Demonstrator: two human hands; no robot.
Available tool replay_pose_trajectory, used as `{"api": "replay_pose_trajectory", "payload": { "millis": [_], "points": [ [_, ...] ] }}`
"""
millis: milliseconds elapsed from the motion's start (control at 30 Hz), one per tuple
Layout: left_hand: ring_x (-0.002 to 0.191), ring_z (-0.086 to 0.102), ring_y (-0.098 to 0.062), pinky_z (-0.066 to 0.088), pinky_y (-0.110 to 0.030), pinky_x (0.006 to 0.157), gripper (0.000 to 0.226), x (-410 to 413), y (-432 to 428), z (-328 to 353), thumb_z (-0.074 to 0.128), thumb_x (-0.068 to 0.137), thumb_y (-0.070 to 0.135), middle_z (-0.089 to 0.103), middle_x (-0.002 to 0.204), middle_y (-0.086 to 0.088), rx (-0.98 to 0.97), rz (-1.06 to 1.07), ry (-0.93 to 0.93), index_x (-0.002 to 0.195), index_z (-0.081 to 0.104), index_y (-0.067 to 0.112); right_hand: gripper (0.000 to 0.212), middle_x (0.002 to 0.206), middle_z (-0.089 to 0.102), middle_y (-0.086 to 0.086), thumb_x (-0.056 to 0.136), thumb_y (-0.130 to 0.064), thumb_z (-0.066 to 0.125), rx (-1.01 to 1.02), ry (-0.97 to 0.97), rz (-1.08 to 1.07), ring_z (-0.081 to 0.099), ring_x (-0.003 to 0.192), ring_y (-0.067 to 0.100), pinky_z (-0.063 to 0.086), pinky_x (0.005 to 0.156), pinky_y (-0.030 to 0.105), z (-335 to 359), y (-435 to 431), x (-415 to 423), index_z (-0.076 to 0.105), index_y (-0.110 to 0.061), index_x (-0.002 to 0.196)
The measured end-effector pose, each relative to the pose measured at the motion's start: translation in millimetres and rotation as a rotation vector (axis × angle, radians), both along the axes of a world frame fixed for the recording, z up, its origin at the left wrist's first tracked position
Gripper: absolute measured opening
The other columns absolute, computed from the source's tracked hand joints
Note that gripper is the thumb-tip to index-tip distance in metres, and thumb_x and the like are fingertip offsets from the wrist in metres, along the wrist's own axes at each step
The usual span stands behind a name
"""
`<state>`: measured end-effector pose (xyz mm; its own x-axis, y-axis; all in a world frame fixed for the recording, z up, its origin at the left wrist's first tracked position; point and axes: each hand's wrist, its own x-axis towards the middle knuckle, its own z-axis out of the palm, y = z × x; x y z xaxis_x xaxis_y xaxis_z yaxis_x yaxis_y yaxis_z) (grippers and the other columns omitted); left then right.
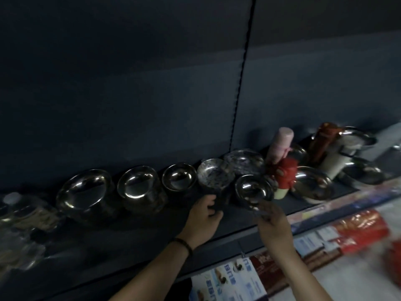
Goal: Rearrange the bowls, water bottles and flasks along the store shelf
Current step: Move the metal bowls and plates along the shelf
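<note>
Steel bowls stand in a row on the dark shelf [141,240]: a large one [84,192], a medium one [138,185] and a smaller one [179,177]. Right of them sits a speckled bowl [213,173] with a speckled dish [244,160] behind it. My left hand [206,216] curls round a dark thing just under the speckled bowl; what it is stays unclear. My right hand [271,220], blurred, reaches with straight fingers to the near rim of a small steel bowl [252,189]. A pink flask [280,144] and a red-capped bottle [285,177] stand further right.
Further right are a wide steel bowl [312,183], a brown flask [324,140], a white pot with a steel lid [338,157] and another steel bowl [366,170]. Plastic-wrapped goods [21,211] lie at the left. Packaged goods [358,231] fill the shelf below.
</note>
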<state>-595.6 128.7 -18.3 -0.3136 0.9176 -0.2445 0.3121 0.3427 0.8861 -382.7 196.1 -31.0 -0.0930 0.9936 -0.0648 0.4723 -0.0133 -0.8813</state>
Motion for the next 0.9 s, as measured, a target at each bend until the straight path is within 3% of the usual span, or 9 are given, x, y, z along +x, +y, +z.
{"api": "replay_pose_trajectory", "payload": {
  "millis": [67, 133, 333, 400, 467, 567, 667, 800, 900],
  "points": [
    [0.118, 0.067, -0.01, 0.057, -0.031, 0.104, 0.06, 19.6, 18.6, -2.4, 0.072, 0.101, 0.026, 0.057, 0.148, -0.002, -0.027, -0.053, -0.015, 0.156, 0.048, 0.023, 0.009, 0.086, 0.068, 0.007, 0.094, -0.001, 0.062, -0.012, 0.026, -0.038, 0.063, 0.085, 0.023, 0.043, 0.071, 0.033, -5.4, 11.5, 23.8, 0.067, -0.007, 0.098],
    [0.119, 0.065, -0.011, 0.056, -0.034, 0.107, 0.065, 36.1, 36.3, -2.7, 0.071, 0.101, 0.026, 0.053, 0.154, -0.003, -0.056, -0.083, -0.044, 0.16, 0.042, 0.022, 0.012, 0.091, 0.068, 0.017, 0.093, 0.002, 0.06, -0.052, 0.037, -0.048, 0.065, 0.083, 0.029, 0.044, 0.07, 0.037, -12.3, 26.3, 39.7, 0.065, 0.001, 0.104],
    [0.149, 0.047, -0.021, 0.043, -0.048, 0.123, 0.066, 61.6, 68.6, -16.1, 0.054, 0.106, 0.009, 0.042, 0.164, -0.002, -0.082, -0.011, -0.088, 0.166, 0.031, 0.024, 0.012, 0.084, 0.067, 0.006, 0.096, -0.009, 0.058, -0.179, 0.099, 0.022, 0.063, 0.081, 0.022, 0.05, 0.069, 0.039, -5.6, 53.8, 44.1, 0.064, -0.019, 0.095],
    [0.142, 0.053, -0.02, 0.045, -0.047, 0.121, 0.061, 68.2, 71.0, -14.4, 0.053, 0.103, 0.006, 0.048, 0.155, 0.007, -0.069, 0.012, -0.068, 0.156, 0.041, 0.036, 0.009, 0.081, 0.069, 0.004, 0.094, -0.019, 0.059, -0.212, 0.137, 0.053, 0.063, 0.08, 0.023, 0.051, 0.07, 0.041, -7.2, 62.2, 41.1, 0.067, -0.021, 0.094],
    [0.134, 0.06, -0.025, 0.048, -0.051, 0.118, 0.057, 74.8, 73.0, -14.1, 0.055, 0.099, 0.009, 0.059, 0.15, 0.0, -0.064, 0.031, -0.069, 0.138, 0.05, 0.049, 0.017, 0.086, 0.076, 0.002, 0.09, -0.023, 0.06, -0.248, 0.171, 0.058, 0.07, 0.087, 0.025, 0.056, 0.076, 0.044, -10.3, 66.6, 39.9, 0.073, -0.032, 0.095],
    [0.139, 0.055, -0.042, 0.044, -0.063, 0.119, 0.061, 76.6, 79.0, -30.3, 0.055, 0.096, 0.014, 0.063, 0.144, -0.013, -0.04, 0.034, -0.109, 0.145, 0.052, 0.049, 0.028, 0.088, 0.077, -0.009, 0.076, -0.033, 0.062, -0.257, 0.203, 0.07, 0.071, 0.094, 0.024, 0.059, 0.08, 0.046, -7.0, 64.1, 39.9, 0.075, -0.04, 0.101],
    [0.142, 0.048, -0.049, 0.04, -0.068, 0.119, 0.068, 73.6, 78.3, -39.4, 0.05, 0.092, 0.014, 0.058, 0.148, -0.019, -0.014, 0.028, -0.128, 0.146, 0.051, 0.055, 0.03, 0.081, 0.072, -0.017, 0.071, -0.031, 0.062, -0.204, 0.231, 0.093, 0.065, 0.084, 0.016, 0.049, 0.073, 0.035, 5.4, 53.1, 36.6, 0.073, -0.036, 0.099],
    [0.141, 0.055, -0.013, 0.049, -0.045, 0.119, 0.072, 74.9, 52.0, -10.4, 0.051, 0.098, 0.008, 0.051, 0.154, 0.012, 0.056, 0.036, -0.136, 0.15, 0.046, 0.057, 0.042, 0.105, 0.077, -0.016, 0.087, -0.015, 0.075, -0.081, 0.241, 0.073, 0.071, 0.1, 0.007, 0.05, 0.076, 0.027, 14.7, 38.2, 28.9, 0.071, -0.04, 0.12],
    [0.129, 0.058, 0.007, 0.051, -0.016, 0.105, 0.072, 66.3, 30.9, 5.9, 0.054, 0.102, -0.003, 0.05, 0.151, 0.015, 0.157, 0.082, -0.138, 0.151, 0.048, 0.049, 0.06, 0.128, 0.072, -0.016, 0.087, -0.019, 0.076, -0.091, 0.294, 0.061, 0.067, 0.119, 0.007, 0.058, 0.093, 0.036, 16.2, 30.6, 17.7, 0.062, -0.044, 0.14]
  ]
}}
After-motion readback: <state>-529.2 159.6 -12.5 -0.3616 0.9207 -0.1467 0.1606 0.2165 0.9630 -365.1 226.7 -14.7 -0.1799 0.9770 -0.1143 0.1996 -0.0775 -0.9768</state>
